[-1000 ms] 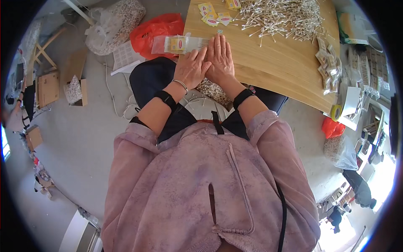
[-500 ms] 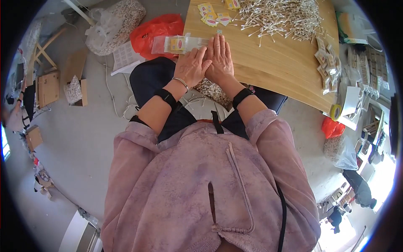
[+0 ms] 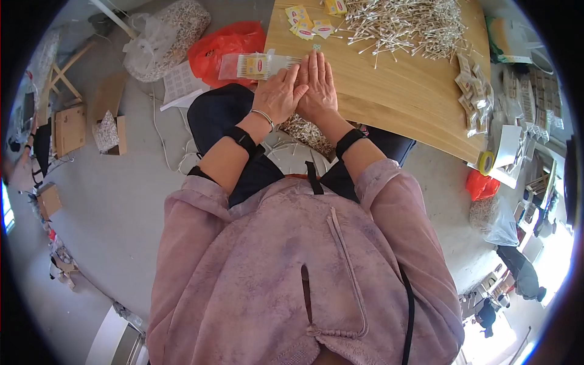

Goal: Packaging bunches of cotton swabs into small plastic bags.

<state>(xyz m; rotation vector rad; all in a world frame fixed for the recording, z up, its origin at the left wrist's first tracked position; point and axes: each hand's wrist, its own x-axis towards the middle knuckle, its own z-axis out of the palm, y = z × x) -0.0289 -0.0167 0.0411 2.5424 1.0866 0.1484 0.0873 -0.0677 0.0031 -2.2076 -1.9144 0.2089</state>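
Observation:
My right hand point(image 3: 317, 91) lies flat at the near edge of the wooden table point(image 3: 389, 85), its fingers stretched out and held together. Beside it, and partly against it, my left hand point(image 3: 278, 96) rests palm down with its fingers extended. Under and between the fingers, the ends of some cotton swabs show in clear plastic; the palms hide the rest. Just left of my left hand lies a clear packet of cotton swabs point(image 3: 244, 64) with a yellow label card point(image 3: 256, 66). A small green-and-white piece point(image 3: 316, 47) sits beyond my right fingertips.
Loose cotton swabs point(image 3: 407, 24) are heaped at the table's far side, near yellow cards point(image 3: 302, 21). Filled packets point(image 3: 474, 91) are piled at the right edge, with yellow tape point(image 3: 485, 163) below. A red plastic bag point(image 3: 226, 48) is at left. More swabs point(image 3: 307, 132) sit between my knees.

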